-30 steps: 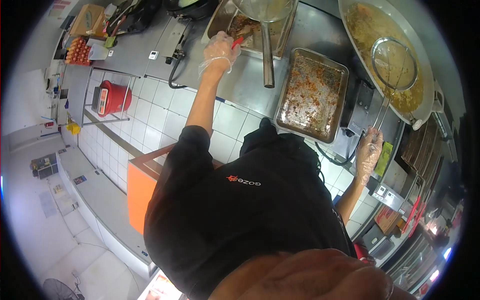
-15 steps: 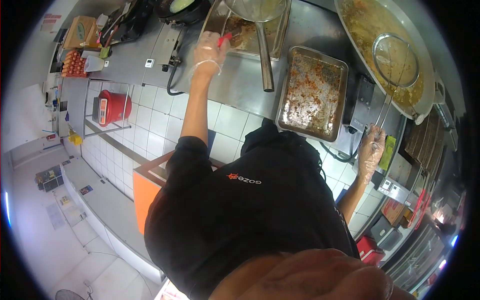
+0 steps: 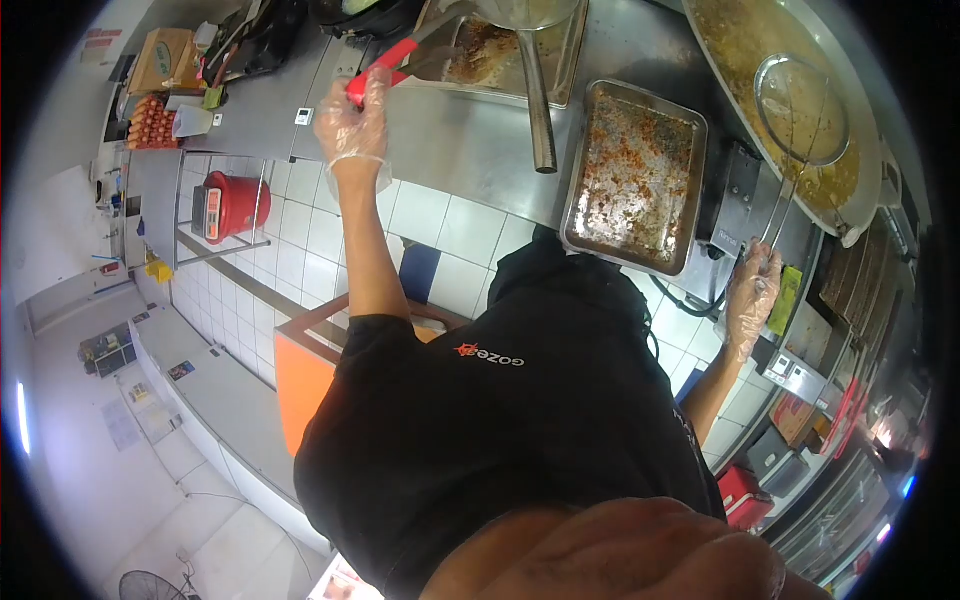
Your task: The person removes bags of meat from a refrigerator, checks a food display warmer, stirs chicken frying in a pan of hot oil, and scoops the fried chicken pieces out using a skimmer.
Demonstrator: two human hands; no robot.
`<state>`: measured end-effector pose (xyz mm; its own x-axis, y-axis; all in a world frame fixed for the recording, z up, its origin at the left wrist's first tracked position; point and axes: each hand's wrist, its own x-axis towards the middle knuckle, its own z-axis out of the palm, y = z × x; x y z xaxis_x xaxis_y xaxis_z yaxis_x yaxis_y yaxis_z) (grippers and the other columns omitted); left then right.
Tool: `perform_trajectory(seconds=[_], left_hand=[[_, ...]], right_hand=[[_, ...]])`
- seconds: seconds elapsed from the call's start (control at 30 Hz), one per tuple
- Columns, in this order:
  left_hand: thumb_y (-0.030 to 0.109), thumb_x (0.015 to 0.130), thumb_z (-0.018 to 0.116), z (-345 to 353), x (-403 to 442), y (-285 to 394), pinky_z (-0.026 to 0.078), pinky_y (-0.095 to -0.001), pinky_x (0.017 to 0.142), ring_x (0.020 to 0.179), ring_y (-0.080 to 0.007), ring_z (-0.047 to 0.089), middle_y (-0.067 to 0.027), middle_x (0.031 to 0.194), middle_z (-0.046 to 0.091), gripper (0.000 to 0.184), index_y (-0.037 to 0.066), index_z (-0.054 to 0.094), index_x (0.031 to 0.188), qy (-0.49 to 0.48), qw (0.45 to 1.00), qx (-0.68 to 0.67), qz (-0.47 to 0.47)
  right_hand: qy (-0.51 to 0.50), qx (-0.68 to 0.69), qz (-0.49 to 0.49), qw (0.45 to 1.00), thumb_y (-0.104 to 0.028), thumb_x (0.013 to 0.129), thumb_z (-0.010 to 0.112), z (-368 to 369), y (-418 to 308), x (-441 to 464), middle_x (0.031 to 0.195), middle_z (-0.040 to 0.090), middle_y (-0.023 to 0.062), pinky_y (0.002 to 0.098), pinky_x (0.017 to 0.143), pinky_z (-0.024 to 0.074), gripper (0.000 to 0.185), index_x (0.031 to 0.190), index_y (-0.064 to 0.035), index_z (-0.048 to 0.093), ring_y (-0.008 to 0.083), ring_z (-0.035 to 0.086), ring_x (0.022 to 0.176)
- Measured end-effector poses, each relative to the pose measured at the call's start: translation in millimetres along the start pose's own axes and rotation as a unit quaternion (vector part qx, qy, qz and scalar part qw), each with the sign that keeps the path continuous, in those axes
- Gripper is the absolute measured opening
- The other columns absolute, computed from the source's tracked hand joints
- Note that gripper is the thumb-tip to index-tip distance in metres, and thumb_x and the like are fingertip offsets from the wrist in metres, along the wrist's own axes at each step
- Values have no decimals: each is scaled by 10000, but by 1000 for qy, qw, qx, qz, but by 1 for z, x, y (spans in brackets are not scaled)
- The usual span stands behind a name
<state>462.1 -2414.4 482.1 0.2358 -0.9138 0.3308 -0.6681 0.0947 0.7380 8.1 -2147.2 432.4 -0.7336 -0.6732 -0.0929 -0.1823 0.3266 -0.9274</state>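
Observation:
My left hand (image 3: 352, 122), in a clear plastic glove, is closed around a pair of tongs by their red grips (image 3: 388, 68). The metal arms of the tongs spread apart and reach right toward a tray (image 3: 562, 88) with brown residue. At the right, my gloved right hand (image 3: 752, 290) grips the long handle of a wire skimmer (image 3: 783, 210). The skimmer's round mesh head lies over a wide pan (image 3: 725, 55) of yellowish oil. Between my hands a second metal tray (image 3: 628, 180) holds scattered orange-brown crumbs.
A larger strainer (image 3: 540, 110) rests across the back tray, its handle pointing toward me. Beyond my left hand is a black pan (image 3: 370, 22). Farther left are stacked eggs (image 3: 152, 125), a cardboard box (image 3: 160, 62) and a red bucket (image 3: 240, 203) on a low rack.
My left hand has moved left and slightly down, away from the back tray, and the tongs' red grips now show spread apart. My right hand and the skimmer have shifted only slightly in view.

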Motion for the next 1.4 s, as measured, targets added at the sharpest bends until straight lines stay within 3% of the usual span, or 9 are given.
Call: perform_trajectory(seconds=[0.13, 0.23, 0.4, 0.6, 0.7, 0.87, 1.07, 1.2, 1.4], left_hand=[[452, 923, 774, -23, -14, 6, 465, -324, 595, 611, -152, 517, -56, 684, 601, 475, 5, 627, 857, 22, 997, -58, -43], [395, 930, 786, -34, -25, -4, 461, -239, 579, 616, -84, 544, -20, 699, 595, 407, 29, 608, 928, 79, 961, -249, -92], [363, 939, 782, -46, -50, -22, 449, -245, 557, 600, -78, 524, -17, 691, 586, 381, 29, 603, 904, 127, 941, -293, -109], [345, 945, 769, -27, -69, -21, 458, -343, 515, 522, -171, 552, -54, 637, 598, 377, 36, 615, 795, 152, 987, -59, 15], [374, 940, 751, -9, -74, 12, 483, -409, 547, 541, -283, 607, -129, 668, 645, 385, 41, 643, 781, 70, 985, 156, 18], [545, 967, 610, 46, -64, 32, 564, -469, 709, 783, -382, 724, -188, 858, 732, 481, 74, 690, 911, -62, 959, 274, 23], [537, 965, 591, 113, -45, 33, 575, -497, 762, 885, -386, 737, -180, 937, 751, 451, 99, 694, 1003, -124, 959, 254, 1], [531, 960, 596, 149, -46, 33, 576, -507, 779, 893, -389, 738, -172, 965, 753, 444, 110, 719, 1024, -125, 964, 233, 1], [526, 942, 607, 171, -57, 28, 576, -498, 803, 949, -380, 719, -160, 1025, 733, 429, 125, 704, 1060, -230, 945, 231, 17]], right_hand=[[18, 14, -22, 999, -285, 1065, 587, 3, 7, 2, 678, 470, -73, 202, 509, 296, 249, 1113, -41, 579, 13, 403, 595], [8, 17, -15, 1000, -288, 1066, 585, -1, 7, 3, 687, 475, -71, 197, 511, 294, 250, 1111, -42, 580, 10, 404, 602], [-11, -10, -7, 1000, -291, 1067, 583, -6, 2, 2, 699, 482, -68, 192, 522, 302, 255, 1105, -39, 583, 11, 410, 614], [-19, -4, -13, 1000, -298, 1065, 587, -5, 3, -1, 706, 489, -63, 202, 527, 312, 266, 1103, -35, 580, 15, 415, 618], [-13, 7, 9, 1000, -306, 1063, 590, -6, 6, 1, 720, 495, -62, 198, 537, 320, 285, 1122, -27, 577, 15, 420, 630], [-26, 16, -23, 999, -308, 1060, 598, -13, 27, 11, 872, 586, -19, 194, 569, 368, 364, 1210, 22, 559, 20, 471, 697], [-25, -11, -7, 1000, -312, 1058, 605, -16, 22, 9, 935, 609, -12, 187, 603, 392, 441, 1285, 57, 523, 27, 483, 729], [-14, -7, -30, 999, -340, 1049, 610, -10, 18, 10, 669, 467, -83, 187, 440, 302, 281, 1110, -68, 577, -2, 397, 513], [-24, -1, -36, 999, -340, 1051, 602, -14, 21, 11, 629, 436, -96, 193, 415, 291, 246, 1064, -97, 568, 2, 373, 477]])
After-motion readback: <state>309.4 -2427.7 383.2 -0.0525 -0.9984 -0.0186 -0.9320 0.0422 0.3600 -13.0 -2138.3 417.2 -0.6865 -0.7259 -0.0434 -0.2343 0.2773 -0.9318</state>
